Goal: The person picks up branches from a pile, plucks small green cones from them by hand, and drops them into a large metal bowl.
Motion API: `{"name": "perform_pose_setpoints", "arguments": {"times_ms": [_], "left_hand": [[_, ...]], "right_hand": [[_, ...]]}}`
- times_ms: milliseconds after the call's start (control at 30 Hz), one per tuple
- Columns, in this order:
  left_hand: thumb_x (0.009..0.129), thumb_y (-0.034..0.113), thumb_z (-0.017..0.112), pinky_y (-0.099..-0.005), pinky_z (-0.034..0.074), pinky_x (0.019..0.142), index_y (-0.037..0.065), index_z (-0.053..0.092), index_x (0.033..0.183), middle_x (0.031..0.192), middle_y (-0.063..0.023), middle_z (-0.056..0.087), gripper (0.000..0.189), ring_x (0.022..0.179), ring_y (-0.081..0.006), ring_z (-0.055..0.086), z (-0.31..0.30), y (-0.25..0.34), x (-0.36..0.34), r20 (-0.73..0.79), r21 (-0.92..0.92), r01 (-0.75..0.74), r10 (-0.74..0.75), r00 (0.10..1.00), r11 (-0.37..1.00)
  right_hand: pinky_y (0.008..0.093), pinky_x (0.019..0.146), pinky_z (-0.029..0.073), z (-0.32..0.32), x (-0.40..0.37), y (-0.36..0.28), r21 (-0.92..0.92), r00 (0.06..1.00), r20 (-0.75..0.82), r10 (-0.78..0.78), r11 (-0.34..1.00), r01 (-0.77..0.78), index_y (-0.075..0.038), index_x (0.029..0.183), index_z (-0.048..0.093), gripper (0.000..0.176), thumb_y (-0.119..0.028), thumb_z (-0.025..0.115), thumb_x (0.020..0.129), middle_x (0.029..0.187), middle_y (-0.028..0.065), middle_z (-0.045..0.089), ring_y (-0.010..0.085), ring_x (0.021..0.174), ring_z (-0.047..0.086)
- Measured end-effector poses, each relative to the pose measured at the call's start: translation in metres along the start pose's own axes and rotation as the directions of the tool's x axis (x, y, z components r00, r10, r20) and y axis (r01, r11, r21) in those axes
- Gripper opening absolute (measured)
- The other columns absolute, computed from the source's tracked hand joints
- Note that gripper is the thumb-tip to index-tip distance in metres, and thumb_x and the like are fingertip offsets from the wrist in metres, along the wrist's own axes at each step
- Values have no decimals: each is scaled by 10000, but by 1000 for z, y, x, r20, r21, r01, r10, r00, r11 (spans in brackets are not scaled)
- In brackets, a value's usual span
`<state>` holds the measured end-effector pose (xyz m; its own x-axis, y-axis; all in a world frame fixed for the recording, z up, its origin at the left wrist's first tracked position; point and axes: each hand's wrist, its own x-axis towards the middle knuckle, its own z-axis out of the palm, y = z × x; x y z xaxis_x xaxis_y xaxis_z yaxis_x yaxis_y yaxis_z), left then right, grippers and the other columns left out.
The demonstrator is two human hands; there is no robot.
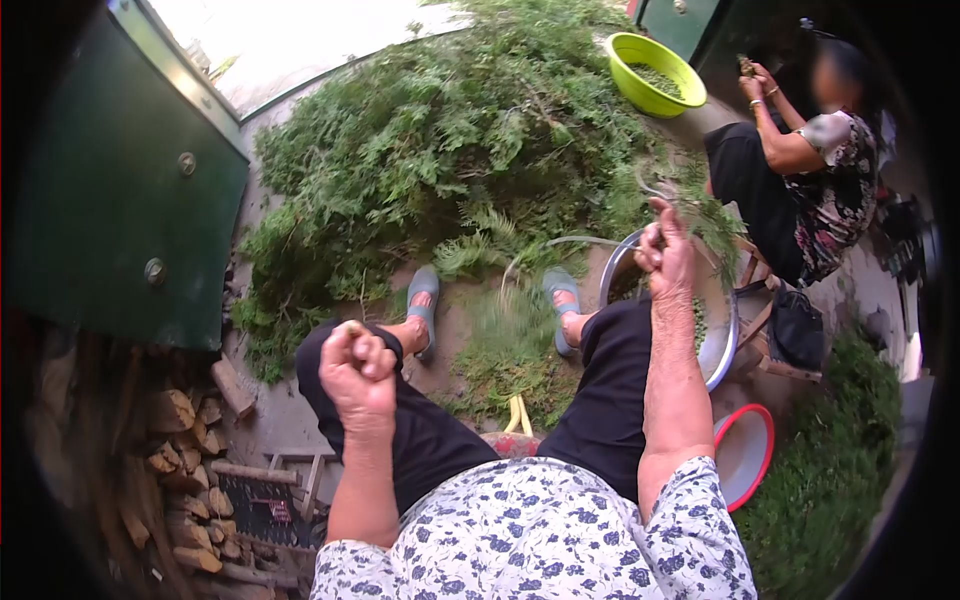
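Observation:
My left hand (pixel 358 368) is raised above my left thigh, its fingers curled into a fist; whatever may be inside is hidden. Over the rim of a metal basin (pixel 728 350), my right hand (pixel 668 250) is closed, with a green leafy branch (pixel 712 225) at its fingers. Small green bits lie in that basin. A motion-blurred leafy sprig (pixel 512 325) shows between my feet, above flattened greenery on the floor. Two yellow handles (pixel 517 413) stick up between my thighs.
A large heap of cut evergreen branches (pixel 430 150) lies ahead. A yellow-green basin (pixel 655 75) holds small green pieces. Another person (pixel 815 170) sits at the right, both hands raised. Also around me are a red-rimmed basin (pixel 745 455), split firewood (pixel 190 450) and a green door (pixel 120 190).

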<state>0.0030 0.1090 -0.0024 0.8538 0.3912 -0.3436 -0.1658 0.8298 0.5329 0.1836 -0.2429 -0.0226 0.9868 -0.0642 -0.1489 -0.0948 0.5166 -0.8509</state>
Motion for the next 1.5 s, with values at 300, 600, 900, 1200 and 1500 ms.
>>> {"name": "perform_pose_setpoints", "arguments": {"times_ms": [300, 600, 900, 1200, 1500], "left_hand": [[851, 129, 504, -255, 349, 432, 11, 553, 908, 750, -65, 507, 139, 529, -138, 431, 32, 19, 56, 148, -92, 55, -41, 988, 994], [824, 100, 542, -234, 333, 419, 11, 539, 925, 745, -78, 547, 135, 508, -124, 416, 46, 12, 136, 134, -128, 185, -168, 977, 974], [779, 33, 528, -347, 555, 639, 24, 485, 1020, 888, -144, 611, 245, 700, -219, 605, 55, 5, 189, 128, -112, 79, -64, 990, 991], [882, 227, 567, -230, 437, 488, 44, 568, 866, 764, -67, 570, 184, 632, -143, 514, 66, 0, 203, -58, -111, 142, -149, 987, 984], [890, 402, 527, -341, 525, 749, 17, 583, 922, 875, -105, 614, 390, 811, -216, 590, 93, -16, 210, 37, -199, 75, -69, 997, 977]], "right_hand": [[174, 379, 296, 24, -6, 19, -322, 901, 409, 145, 947, -6, -23, 1173, 481, 385, -301, 524, 910, 810, 34, 557, 64, 452, 421], [304, 617, 496, 91, -9, 42, -806, 833, 403, 378, 578, 128, -27, 870, 642, 98, -43, 569, 805, 839, 80, 591, 183, 727, 598], [461, 673, 497, 78, -59, 110, -728, 416, 583, 698, 221, 649, 2, 873, 548, 203, -160, 557, 752, 792, 218, 607, 387, 766, 605], [360, 696, 493, 114, 69, 113, -457, 239, 462, 854, -2, 890, -62, 874, 647, 152, -190, 589, 816, 773, 94, 626, 185, 762, 608], [295, 692, 528, 273, 223, -60, -335, 849, 352, -393, 795, 506, -40, 1025, 560, 201, -162, 575, 866, 942, 76, 608, 147, 847, 581]]}}
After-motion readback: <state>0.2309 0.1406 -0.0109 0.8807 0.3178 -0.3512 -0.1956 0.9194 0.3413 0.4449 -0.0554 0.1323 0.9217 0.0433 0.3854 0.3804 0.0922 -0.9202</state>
